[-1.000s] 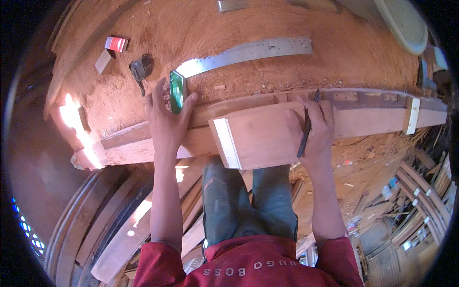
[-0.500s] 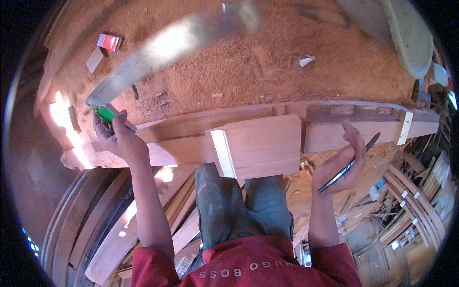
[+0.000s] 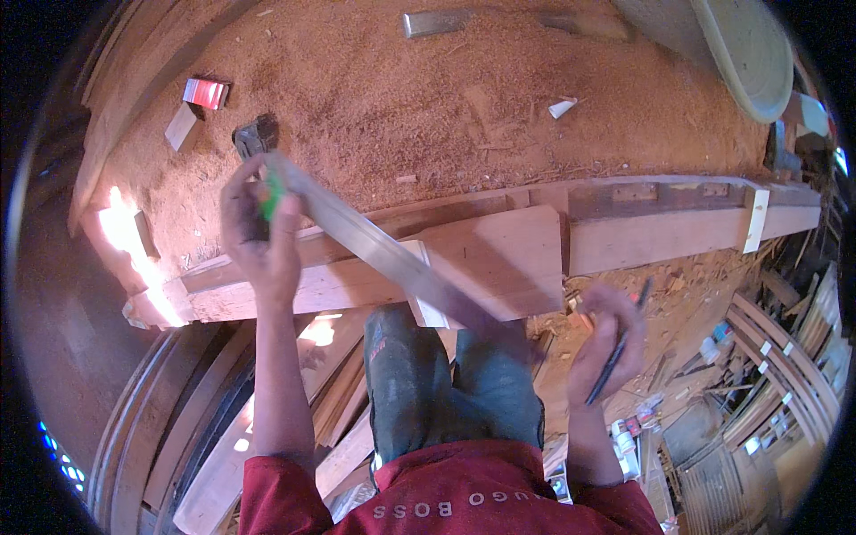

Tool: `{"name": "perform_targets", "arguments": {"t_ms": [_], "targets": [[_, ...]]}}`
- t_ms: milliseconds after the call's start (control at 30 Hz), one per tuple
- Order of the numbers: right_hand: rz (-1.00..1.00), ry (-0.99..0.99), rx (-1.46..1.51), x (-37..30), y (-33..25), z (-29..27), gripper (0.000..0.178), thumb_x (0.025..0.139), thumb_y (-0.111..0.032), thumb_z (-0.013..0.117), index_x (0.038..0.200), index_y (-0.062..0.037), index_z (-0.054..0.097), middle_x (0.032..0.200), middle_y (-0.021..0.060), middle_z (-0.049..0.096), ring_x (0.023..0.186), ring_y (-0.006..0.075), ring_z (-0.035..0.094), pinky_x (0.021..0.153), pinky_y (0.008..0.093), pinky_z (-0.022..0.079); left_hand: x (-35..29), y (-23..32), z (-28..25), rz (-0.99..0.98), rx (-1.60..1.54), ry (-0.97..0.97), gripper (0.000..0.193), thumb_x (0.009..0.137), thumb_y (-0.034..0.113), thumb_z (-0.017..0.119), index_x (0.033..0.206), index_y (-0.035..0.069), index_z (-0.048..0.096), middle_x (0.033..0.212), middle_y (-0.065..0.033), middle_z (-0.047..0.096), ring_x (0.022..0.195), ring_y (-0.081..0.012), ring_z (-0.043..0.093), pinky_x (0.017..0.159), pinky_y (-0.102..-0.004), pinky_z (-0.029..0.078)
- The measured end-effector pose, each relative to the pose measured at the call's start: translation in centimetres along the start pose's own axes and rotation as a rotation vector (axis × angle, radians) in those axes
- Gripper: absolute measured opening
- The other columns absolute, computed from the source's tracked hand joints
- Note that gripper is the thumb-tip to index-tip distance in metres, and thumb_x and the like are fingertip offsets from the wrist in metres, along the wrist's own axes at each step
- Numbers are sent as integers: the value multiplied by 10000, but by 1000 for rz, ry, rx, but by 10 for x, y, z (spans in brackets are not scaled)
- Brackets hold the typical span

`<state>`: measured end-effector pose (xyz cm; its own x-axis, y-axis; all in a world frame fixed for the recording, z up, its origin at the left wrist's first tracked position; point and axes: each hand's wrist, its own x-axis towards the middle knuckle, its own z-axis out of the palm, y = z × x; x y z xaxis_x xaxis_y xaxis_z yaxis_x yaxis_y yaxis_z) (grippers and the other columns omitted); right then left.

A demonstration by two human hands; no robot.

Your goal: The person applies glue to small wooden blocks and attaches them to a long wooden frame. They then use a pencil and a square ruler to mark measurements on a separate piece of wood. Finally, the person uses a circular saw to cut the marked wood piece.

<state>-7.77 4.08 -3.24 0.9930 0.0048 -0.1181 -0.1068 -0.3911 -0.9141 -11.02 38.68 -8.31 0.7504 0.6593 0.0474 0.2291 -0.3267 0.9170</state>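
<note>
My left hand [image 3: 259,232] is closed around the green handle [image 3: 271,194] of a try square. Its long metal blade [image 3: 383,254] slants down to the right over a flat wooden board [image 3: 517,241], smeared by motion at its far end. The board rests against a long, curved wooden beam [image 3: 660,236] in front of my knees. A white strip [image 3: 431,312] near the board's left edge is partly hidden by the blade. To the right of the board, my right hand [image 3: 606,339] holds a dark pencil [image 3: 615,361] slanting through its curled fingers, touching nothing else.
A red and white packet [image 3: 206,94], a small wood block [image 3: 183,127] and a dark metal tool [image 3: 256,135] lie on sawdust at the far left. A white scrap [image 3: 562,108] lies farther right. Curved wooden pieces [image 3: 785,366] are stacked at right, planks [image 3: 205,446] at left.
My left hand has moved right, swinging the blade from pointing away to slanting back over the board. The dark metal tool now shows. My right hand has moved slightly nearer me, the pencil steeper.
</note>
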Motion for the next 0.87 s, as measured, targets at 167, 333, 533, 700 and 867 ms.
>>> {"name": "perform_targets", "arguments": {"t_ms": [167,333,533,700,867], "targets": [[145,-236,-34,-72,3,1,317,916,-172,699,1141,38,623,1046,199,699,968,281,690,861,379,543,-13,27,43,118,146,-420,476,709,316,862,1017,33,633,855,-99,653,780,-211,668,670,-339,518],[229,-355,-268,-89,11,-2,310,856,-126,755,1109,26,662,1002,191,713,911,297,702,831,375,547,-20,27,63,69,298,-552,495,667,362,894,1001,62,686,974,-97,665,848,-241,630,768,-346,494],[174,-492,-336,-91,27,0,269,849,-97,751,1072,33,678,941,185,701,842,309,692,781,374,540,-52,33,74,367,668,-377,656,654,501,843,1181,140,695,1061,-62,642,1010,-313,542,913,-466,395],[-54,-335,-379,-73,27,5,298,829,-94,755,1097,-39,638,1008,165,698,907,354,658,832,440,515,-68,31,76,334,718,-324,742,665,578,816,1258,158,668,1164,-77,604,1087,-332,511,970,-494,381],[-351,-241,-488,-37,33,10,396,846,-133,752,1189,-134,554,1320,187,594,1327,377,465,1066,553,379,-76,31,80,439,787,-351,775,689,586,800,1322,171,630,1338,-104,553,1170,-334,494,1026,-512,349]]}}
